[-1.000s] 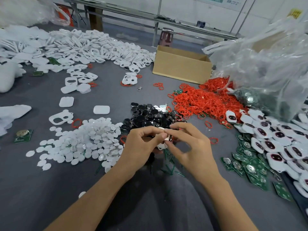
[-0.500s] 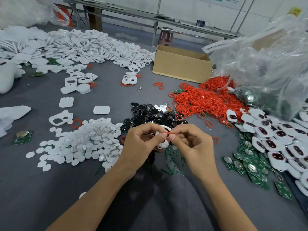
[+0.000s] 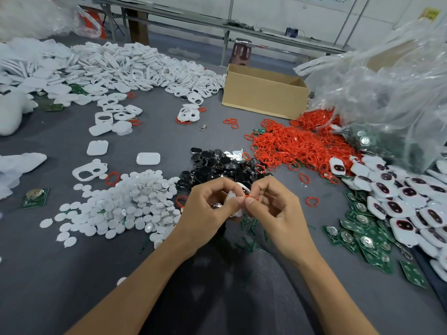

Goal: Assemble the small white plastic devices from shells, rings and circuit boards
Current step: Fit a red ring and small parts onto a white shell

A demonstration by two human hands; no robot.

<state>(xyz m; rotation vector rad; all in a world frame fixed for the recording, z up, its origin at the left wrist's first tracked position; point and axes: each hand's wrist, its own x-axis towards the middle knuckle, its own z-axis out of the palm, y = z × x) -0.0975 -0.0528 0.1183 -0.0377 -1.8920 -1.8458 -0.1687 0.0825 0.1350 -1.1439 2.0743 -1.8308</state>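
1 white shell (image 3: 232, 197) sat in the left hand (image 3: 208, 206), fingers curled round it and thumb and forefinger pinching its near edge. Something metallic glinted in the palm, couldn't tell what. The right hand (image 3: 273, 209) pinched a red ring (image 3: 250, 197) between thumb and forefinger, with the other fingers loosely curled. The ring touched the shell's rim, and both were held just above the counter (image 3: 72, 274).

My read: the ring was being seated on the shell.
- Shell looked light, stiff, thin-walled and smooth. It could likely slip, or flex if squeezed across its openings, so hold it by the outer edges.
- Ring looked soft, stretchy and near weightless, so prone to twisting or popping off. Needs a fingertip pinch, walked round the rim bit by bit.

Around the hands:
- Green offcuts (image 3: 249, 226) lay directly beneath.
- Black parts pile (image 3: 222, 165) lay just beyond.
- White discs (image 3: 130, 201) were heaped to the left.
- Loose red rings (image 3: 297, 146) were heaped beyond to the right.
- Circuit boards (image 3: 360, 235) and finished devices (image 3: 399, 206) were stacked along the right edge.
- Far side held a cardboard box (image 3: 263, 93), a big spread of white shells (image 3: 121, 66) and a clear plastic bag (image 3: 387, 93).
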